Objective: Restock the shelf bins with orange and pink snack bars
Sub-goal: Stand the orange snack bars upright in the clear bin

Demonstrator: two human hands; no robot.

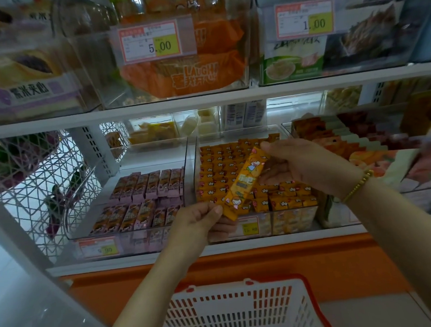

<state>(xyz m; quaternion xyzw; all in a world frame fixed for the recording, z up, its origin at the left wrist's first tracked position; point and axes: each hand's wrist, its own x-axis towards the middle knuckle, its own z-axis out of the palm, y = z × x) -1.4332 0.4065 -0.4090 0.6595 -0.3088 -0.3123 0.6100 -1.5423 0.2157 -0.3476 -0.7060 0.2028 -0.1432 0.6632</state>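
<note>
**One orange bar, ready for its bin**

We hold one orange snack bar (241, 184) with both hands. Our left hand (200, 221) pinches the low end between thumb and fingers. Our right hand (296, 162) pinches the top end. The bar is tilted and hangs in the air just above the orange bin (284, 219). It is not in the bin yet.

The orange bin looks nearly full. The bars inside stand up in neat rows, packed close. The pink bin (112, 234) sits right beside it on the left, and its pink bars (144, 186) have more room around them.

We think the job now is to slide this bar into a row. To do it well, we should turn the bar so it stands like the others. Then we look for a gap, maybe near the front. We push it down softly so we do not squash or tip its neighbours. One hand can guide the bar while the other opens a small space.

The red and white basket (235, 312) waits below us. We cannot see any bars inside it from here.
</note>
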